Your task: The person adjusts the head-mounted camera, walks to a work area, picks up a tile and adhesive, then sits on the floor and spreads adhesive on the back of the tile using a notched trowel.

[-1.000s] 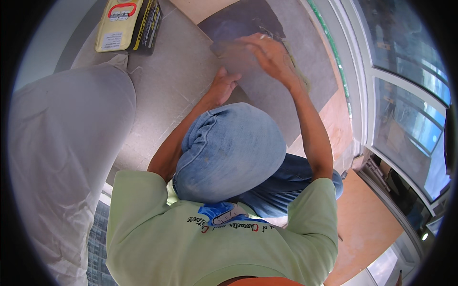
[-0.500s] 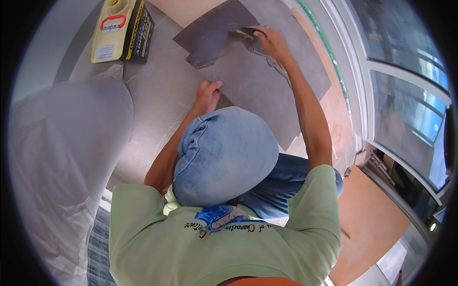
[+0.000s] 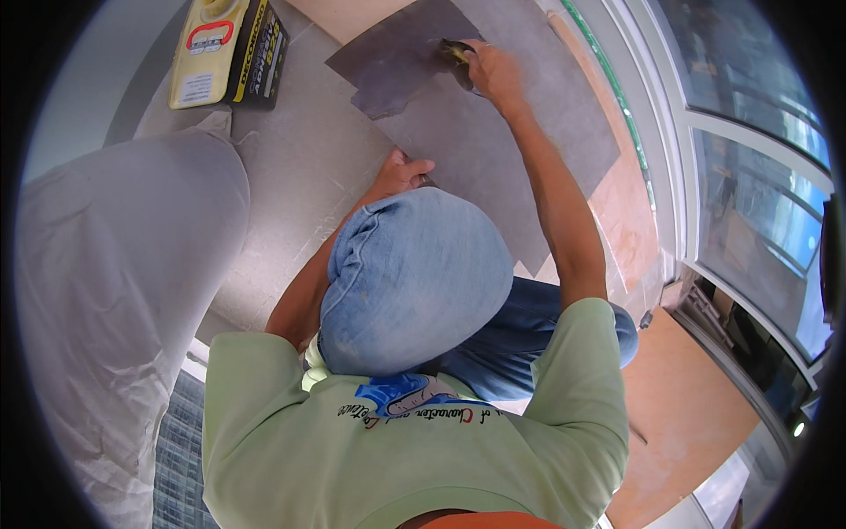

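Observation:
My right hand (image 3: 495, 75) is closed on a dark spreader (image 3: 454, 55) with a yellowish smear, held against the upper part of a dark grey sheet (image 3: 493, 163) lying before me. My left hand (image 3: 401, 174) is closed on the sheet's left edge beside my raised, jeans-covered knee (image 3: 414, 273), which hides part of that forearm. The sheet's top-left portion looks darker, with an irregular border below it.
A cream-and-black can (image 3: 207, 66) with a red handle stands upper left. A wrinkled pale cover (image 3: 123, 291) drapes along the left. Plywood boards (image 3: 679, 397) lie to the right, beside a white-framed glass window (image 3: 740, 220) and a green strip (image 3: 599, 62).
My right hand has moved up with the spreader, then slightly left. The glossy streak along the sheet's right part shows less now. My left hand has dipped and risen slightly, still at the edge.

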{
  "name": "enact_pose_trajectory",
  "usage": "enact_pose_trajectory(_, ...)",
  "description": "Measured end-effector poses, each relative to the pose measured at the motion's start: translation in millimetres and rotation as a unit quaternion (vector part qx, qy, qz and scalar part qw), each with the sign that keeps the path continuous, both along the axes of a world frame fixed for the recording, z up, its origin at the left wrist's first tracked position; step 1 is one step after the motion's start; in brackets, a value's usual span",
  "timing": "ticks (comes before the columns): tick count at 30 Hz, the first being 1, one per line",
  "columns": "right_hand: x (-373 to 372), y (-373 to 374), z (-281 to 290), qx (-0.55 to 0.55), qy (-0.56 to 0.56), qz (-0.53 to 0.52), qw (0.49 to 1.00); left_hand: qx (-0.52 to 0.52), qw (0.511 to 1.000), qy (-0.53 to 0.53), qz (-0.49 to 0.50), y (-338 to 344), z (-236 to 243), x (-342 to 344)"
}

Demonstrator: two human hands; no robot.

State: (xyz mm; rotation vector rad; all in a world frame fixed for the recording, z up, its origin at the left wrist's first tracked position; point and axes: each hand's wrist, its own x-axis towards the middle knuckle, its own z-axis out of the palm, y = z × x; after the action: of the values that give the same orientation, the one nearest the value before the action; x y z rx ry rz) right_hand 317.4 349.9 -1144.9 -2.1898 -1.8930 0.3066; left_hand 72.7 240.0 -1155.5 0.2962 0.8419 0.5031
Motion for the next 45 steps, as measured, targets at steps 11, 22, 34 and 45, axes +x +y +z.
enact_pose_trajectory(11, -94.1, -61.8, 43.5, 0.033, 0.024, 0.12, 0.992, 0.126, 0.985, 0.033, -0.117, 12.7, 33.2, -17.8)
enact_pose_trajectory(22, -124.7, -94.0, 87.8, -0.028, 0.09, 0.247, 0.964, 0.178, 0.98, -0.006, -0.091, 2.6, -11.5, -5.8)
enact_pose_trajectory(34, 30.3, -27.0, 43.2, 0.097, 0.014, -0.032, 0.995, 0.021, 0.991, -0.104, 0.085, 4.2, -43.8, -3.8)
enact_pose_trajectory(45, 83.1, -15.6, 1.3, 0.051, -0.041, -0.084, 0.994, -0.042, 0.992, -0.119, 0.021, -10.3, -37.2, 0.4)
